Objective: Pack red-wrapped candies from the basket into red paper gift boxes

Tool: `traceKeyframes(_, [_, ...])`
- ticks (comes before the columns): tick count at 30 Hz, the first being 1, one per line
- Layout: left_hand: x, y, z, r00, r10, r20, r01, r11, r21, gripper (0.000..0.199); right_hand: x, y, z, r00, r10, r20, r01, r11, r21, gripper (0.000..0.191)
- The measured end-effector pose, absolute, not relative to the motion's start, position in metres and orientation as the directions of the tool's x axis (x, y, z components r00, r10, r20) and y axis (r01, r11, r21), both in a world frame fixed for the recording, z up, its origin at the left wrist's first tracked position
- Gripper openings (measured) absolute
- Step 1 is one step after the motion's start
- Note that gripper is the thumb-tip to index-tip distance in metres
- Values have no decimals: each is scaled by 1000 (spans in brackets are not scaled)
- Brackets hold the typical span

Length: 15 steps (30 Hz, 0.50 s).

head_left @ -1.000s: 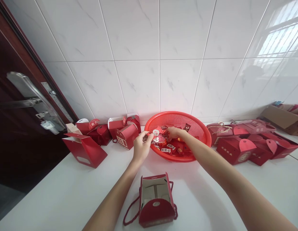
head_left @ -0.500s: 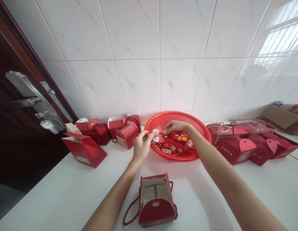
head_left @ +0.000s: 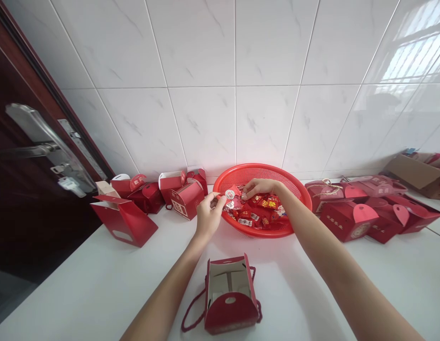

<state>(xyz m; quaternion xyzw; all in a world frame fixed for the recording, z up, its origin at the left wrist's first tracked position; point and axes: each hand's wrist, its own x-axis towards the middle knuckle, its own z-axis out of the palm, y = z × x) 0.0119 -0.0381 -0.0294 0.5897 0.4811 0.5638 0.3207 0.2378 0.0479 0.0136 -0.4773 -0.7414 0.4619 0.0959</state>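
Note:
A round red plastic basket [head_left: 301, 189] by the wall holds several red wrapped candies [head_left: 269, 202]. My left hand [head_left: 210, 213] is at its left rim, thumb and fingers pinched on a red candy packet with a round white label [head_left: 230, 194]. Over the candies, my right hand [head_left: 260, 187] has its fingers pressed together at a small wrapped piece, partly hidden by the fingertips. An open dark red box [head_left: 232, 312] with a pale inside and rope handles stands on the white table below my hands.
Several red boxes [head_left: 186, 199] stand to the left, with a taller one [head_left: 125, 220] nearer. More red boxes [head_left: 349, 220] and a brown carton [head_left: 415, 175] are at the right. A dark door [head_left: 28, 189] is far left.
My right hand has shifted very slightly over the candies, its fingers a little more closed. My left hand stays at the rim with the packet.

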Motion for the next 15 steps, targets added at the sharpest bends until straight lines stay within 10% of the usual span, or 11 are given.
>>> traceKeyframes(15, [12, -39, -28, -94, 935, 341, 188, -320, 929, 27, 240, 54, 8, -557, 787, -264, 594, 155, -790, 32])
